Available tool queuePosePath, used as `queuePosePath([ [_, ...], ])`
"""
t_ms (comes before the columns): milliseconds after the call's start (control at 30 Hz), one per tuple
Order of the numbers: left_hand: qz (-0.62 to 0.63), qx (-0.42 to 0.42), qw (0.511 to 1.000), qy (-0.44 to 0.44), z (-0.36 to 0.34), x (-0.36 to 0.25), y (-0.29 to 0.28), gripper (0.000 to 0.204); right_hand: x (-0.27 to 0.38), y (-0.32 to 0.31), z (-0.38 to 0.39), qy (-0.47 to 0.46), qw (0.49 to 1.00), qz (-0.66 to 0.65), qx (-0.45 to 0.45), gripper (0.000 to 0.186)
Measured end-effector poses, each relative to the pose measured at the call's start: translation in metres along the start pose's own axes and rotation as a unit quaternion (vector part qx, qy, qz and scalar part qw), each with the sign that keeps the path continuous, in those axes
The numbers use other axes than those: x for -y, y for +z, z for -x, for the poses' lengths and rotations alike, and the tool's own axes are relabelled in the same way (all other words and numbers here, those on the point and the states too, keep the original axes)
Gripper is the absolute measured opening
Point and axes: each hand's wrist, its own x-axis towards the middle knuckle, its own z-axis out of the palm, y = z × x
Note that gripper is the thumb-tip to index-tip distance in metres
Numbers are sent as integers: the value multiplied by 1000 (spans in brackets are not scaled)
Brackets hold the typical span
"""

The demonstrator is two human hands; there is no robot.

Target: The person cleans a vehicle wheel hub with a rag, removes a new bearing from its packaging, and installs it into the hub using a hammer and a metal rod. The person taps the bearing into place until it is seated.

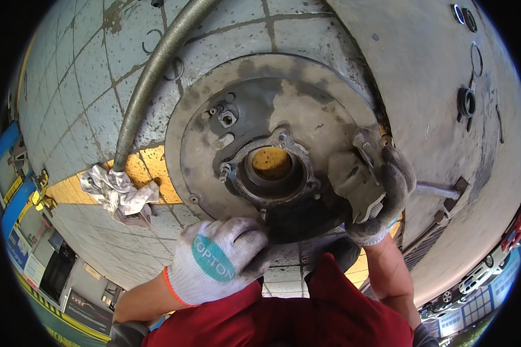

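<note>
A large round brake backing plate (226, 144) with a central hub bore and several studs is tilted in front of me, its surface stained with dark grease. My left hand (223, 257), in a white knitted glove, has its fingers closed over the near left edge of the plate. At the plate's right side, my right hand (396, 191) in a dirty glove is closed around a grey cloth-like piece (353, 182), pressed against the plate. Exactly what that piece is, I cannot make out. The plate's underside is hidden.
A thick grey hose (156, 72) runs across the tiled floor to a crumpled white rag (120, 195). Rings (151, 41) lie on the tiles. On the grey surface at right are a black ring part (466, 103) and a metal-handled tool (446, 192). Parked cars (480, 272) show at lower right.
</note>
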Motion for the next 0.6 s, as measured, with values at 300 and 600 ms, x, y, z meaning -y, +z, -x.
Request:
queuePosePath([
  [300, 7, 22, 1000, 13, 13, 13, 0, 27, 2, -1, 5, -4, 1000, -7, 5, 93],
  [600, 48, -29, 998, 41, -12, 11, 7, 33, 0, 3, 9, 17, 1000, -22, 6, 81],
])
